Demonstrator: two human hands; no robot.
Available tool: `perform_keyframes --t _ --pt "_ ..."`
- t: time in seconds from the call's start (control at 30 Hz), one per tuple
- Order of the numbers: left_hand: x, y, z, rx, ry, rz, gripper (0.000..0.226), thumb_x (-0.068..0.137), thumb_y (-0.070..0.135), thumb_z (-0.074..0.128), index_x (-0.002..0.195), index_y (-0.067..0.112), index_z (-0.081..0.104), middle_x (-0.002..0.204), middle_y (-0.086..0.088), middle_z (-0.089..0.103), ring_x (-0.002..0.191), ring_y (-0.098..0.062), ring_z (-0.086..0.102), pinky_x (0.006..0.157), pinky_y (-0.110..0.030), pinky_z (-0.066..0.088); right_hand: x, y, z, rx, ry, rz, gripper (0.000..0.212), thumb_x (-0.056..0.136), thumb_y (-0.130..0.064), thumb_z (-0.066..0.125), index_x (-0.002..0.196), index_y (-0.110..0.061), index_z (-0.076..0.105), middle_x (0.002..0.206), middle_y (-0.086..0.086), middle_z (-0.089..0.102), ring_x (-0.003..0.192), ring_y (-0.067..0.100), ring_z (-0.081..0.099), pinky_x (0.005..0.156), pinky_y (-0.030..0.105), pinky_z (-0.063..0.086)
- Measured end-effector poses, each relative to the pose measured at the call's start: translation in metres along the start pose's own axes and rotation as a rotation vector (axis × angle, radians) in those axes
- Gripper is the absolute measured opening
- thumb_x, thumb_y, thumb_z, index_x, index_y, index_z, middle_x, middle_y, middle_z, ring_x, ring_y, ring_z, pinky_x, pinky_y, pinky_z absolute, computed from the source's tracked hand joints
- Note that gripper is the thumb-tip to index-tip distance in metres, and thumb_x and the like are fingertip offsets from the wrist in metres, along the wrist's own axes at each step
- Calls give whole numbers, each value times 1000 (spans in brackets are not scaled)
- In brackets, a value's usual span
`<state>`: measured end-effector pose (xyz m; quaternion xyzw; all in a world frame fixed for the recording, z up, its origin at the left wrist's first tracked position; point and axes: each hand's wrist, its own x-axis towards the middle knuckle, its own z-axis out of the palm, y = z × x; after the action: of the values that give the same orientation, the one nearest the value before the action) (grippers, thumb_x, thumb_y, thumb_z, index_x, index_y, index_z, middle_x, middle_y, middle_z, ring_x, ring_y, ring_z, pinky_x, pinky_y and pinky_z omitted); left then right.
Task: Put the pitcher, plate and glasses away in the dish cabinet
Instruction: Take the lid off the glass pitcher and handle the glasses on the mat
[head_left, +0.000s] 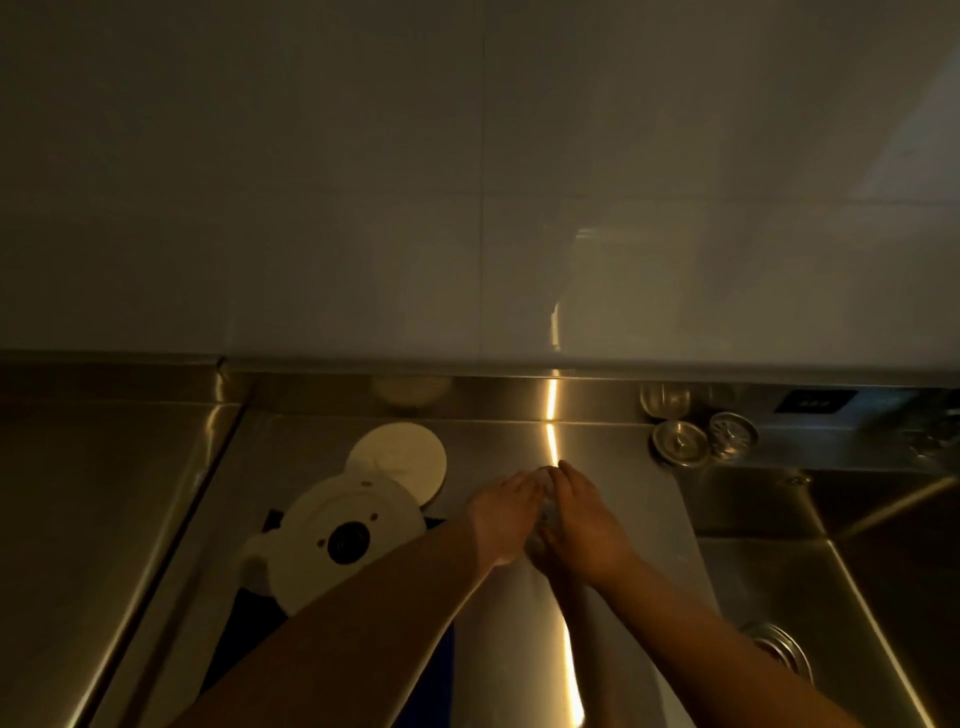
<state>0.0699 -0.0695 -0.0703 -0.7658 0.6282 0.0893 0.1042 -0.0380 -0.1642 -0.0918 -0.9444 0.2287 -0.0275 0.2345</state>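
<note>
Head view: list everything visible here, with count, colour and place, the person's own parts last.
Round plate: one, cream, back of the counter.
Bear-shaped plate: one, white, in front of the round plate, on a dark blue mat.
Glass: one, clear, between the hands, mostly hidden.
Sink strainers: two, metal, beside the sink.
Sink: one, steel, right.
Counter: steel.
Wall: grey tiles.
Left hand and right hand: cupped round the glass.

Both forearms are showing bare up to the frame edge, with left hand (506, 512) and right hand (582, 522) wearing nothing visible.
</note>
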Motion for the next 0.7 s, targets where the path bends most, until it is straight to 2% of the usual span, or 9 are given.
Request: perform_keyframes --t 0.1,0.27,0.43,0.53,0.7 --pt "1 -31 -6 19 -10 49 57 97 11 40 147 5 14 156 -11 13 141 -24 16 113 -33 15 18 -15 6 -2 6 -11 74 89 -33 60 146 -8 21 152 12 22 141 24 19 111 25 19" --pt "4 -79 -9 225 18 223 53 99 17 36 148 6 17 155 -10 19 141 -24 17 114 -37 18 40 -39 16 64 35 10 74 81 -34 67 141 -9 31 140 8 37 125 24 37 97 26 34" --pt "9 -123 -13 242 49 328 52 101 20 33 148 12 15 156 -8 17 143 -23 13 115 -38 16 56 -57 26 43 28 107 83 83 -35 66 147 -17 17 148 3 27 131 19 30 101 24 33" --pt "8 -146 -7 216 62 322 54 101 23 37 149 13 15 156 -8 15 143 -22 12 116 -37 13 64 -64 28 21 -15 162 92 82 -33 69 149 -16 8 151 4 20 135 20 25 104 26 32" --pt "-8 -197 15 193 -1 298 57 100 30 37 149 15 14 157 -7 15 143 -22 13 114 -37 14 74 -71 33 -50 -9 140 90 82 -36 67 150 -19 9 147 4 22 130 20 29 96 23 37"
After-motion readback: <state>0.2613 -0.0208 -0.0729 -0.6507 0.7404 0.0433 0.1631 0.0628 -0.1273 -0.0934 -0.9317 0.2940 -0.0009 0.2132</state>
